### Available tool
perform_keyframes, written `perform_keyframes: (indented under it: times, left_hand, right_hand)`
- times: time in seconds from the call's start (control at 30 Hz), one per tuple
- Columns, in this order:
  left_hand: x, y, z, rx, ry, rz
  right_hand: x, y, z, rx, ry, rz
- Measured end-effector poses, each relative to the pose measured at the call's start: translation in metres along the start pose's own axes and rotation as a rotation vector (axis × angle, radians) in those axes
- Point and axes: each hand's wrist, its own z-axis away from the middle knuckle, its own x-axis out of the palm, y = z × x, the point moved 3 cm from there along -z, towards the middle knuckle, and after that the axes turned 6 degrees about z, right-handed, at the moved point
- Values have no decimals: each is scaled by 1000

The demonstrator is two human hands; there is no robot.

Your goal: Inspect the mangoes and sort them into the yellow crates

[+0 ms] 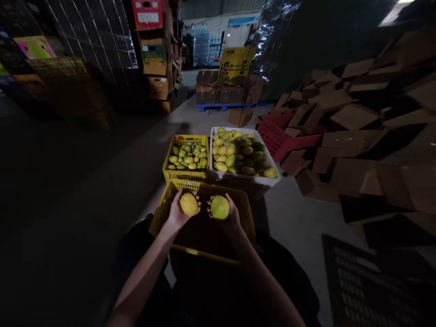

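My left hand (pixel 178 210) holds a yellow mango (pixel 188 204) in its cupped fingers. In my right hand (pixel 232 214) lies a greener, yellow-green mango (pixel 220 207). The two hands are side by side and a little apart, above a yellow plastic crate (pixel 204 256) between my legs. The inside of that crate is dark, so what it holds is hard to make out. Just beyond, a smaller-looking yellow crate (pixel 185 176) holds several green and yellow mangoes (pixel 188 154). To its right a white crate (pixel 245 179) is heaped with yellow and green mangoes (pixel 235 152).
Cardboard boxes (pixel 354 150) are piled loosely on the right, with a red crate (pixel 277 136) at their edge. A dark crate (pixel 371 281) is on the floor at lower right. Farther back is a blue pallet (pixel 221 107) carrying boxes, beside stacked cartons (pixel 158 86).
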Motion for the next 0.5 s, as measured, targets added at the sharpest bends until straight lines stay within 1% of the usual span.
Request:
perform_keyframes:
  times: [0.07,0.13,0.23,0.3,0.37,0.4,0.47,0.5]
  left_hand:
    - [2,2,3,36,-26,-109]
    - [6,2,6,94,-65,-267]
    - [12,0,11,181,-113,-500]
    - [14,-1,12,225,-133,-599]
    - [14,-2,11,233,-133,-628]
    - [12,-2,9,212,-122,-611]
    - [7,-2,5,124,-72,-518]
    - [3,-2,2,75,-29,-449]
  right_hand:
    - [2,-2,-1,55,-31,-54]
    - [4,-4,1,60,-49,-79]
    - [7,-5,7,21,-67,-27]
    - [9,-5,10,2,-73,32]
    - [11,-4,11,1,-85,75]
    - [12,-4,10,7,-92,87]
    - [13,-4,8,26,-94,92]
    - [14,-3,7,37,-86,88]
